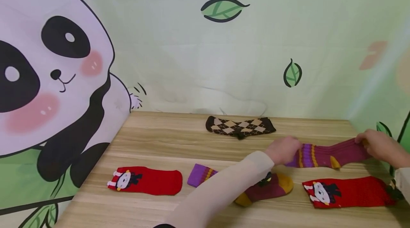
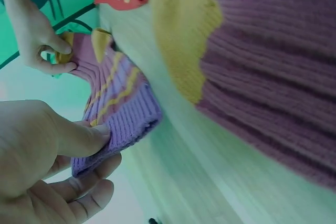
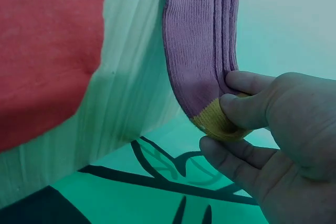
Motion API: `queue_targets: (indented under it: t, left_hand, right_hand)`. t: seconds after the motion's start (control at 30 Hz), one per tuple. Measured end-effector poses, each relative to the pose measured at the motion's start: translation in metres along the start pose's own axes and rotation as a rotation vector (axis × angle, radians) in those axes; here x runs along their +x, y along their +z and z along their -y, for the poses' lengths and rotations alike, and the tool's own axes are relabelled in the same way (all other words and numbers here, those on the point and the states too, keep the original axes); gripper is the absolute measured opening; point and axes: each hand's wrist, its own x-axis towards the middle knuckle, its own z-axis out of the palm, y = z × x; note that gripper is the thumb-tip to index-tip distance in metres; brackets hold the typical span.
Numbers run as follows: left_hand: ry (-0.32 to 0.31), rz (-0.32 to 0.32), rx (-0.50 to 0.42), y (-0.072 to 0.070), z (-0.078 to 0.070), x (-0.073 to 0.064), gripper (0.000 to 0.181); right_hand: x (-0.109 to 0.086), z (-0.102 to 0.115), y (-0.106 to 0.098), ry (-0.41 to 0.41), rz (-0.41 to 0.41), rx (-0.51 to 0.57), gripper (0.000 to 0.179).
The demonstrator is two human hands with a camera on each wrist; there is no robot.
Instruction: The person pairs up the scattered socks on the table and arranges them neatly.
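A maroon sock (image 1: pixel 347 153) with purple-and-yellow stripes and a yellow heel is stretched sideways between both hands at the right of the table. My left hand (image 1: pixel 284 150) pinches its purple cuff between thumb and fingers, plainly seen in the left wrist view. At the other end, my right hand (image 1: pixel 381 146) pinches the yellow toe (image 3: pixel 215 121), as the right wrist view shows. A similar maroon sock (image 1: pixel 269 189) lies on the table, partly hidden beneath the left forearm. Just in front of the held sock lies a red sock (image 1: pixel 358 192) with a cartoon figure.
Another red sock (image 1: pixel 160 181) lies at the left of the wooden table (image 1: pixel 153 142). Near the back edge is a brown argyle sock (image 1: pixel 241 127). A printed panda backdrop (image 1: pixel 173 57) rises behind the table and along its sides.
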Motion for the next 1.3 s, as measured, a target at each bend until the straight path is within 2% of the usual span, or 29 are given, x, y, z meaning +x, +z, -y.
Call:
queue_targets:
  t: [0.17,0.33,0.57,0.8,1.0,1.13,1.3]
  left_hand:
    - [0.024,-0.024,-0.047,-0.008,0.004,-0.004,0.026]
    - [0.042,-0.034,-0.065,-0.018,0.007,-0.009,0.028]
    - [0.066,-0.046,-0.066,-0.028,0.011,-0.014,0.033]
    - [0.088,-0.056,-0.041,-0.038,0.013,-0.022,0.037]
    - [0.114,-0.059,-0.045,-0.044,0.014,-0.029,0.038]
    - [0.126,-0.074,-0.051,-0.048,0.015,-0.035,0.039]
    - [0.147,-0.099,-0.036,-0.053,0.019,-0.043,0.042]
  right_hand:
    - [-0.002,0.002,-0.006,0.045,-0.02,0.004,0.016]
    - [0.0,0.001,-0.009,0.045,-0.01,0.007,0.017]
    - [0.0,0.003,-0.017,0.021,-0.057,-0.017,0.026]
    - [-0.001,0.004,-0.02,0.064,-0.073,-0.012,0.039]
    - [-0.002,0.005,-0.021,0.072,-0.075,-0.009,0.037]
    - [-0.004,0.007,-0.02,0.053,-0.132,-0.027,0.034]
    - [-0.007,0.011,-0.022,0.039,-0.216,-0.022,0.044]
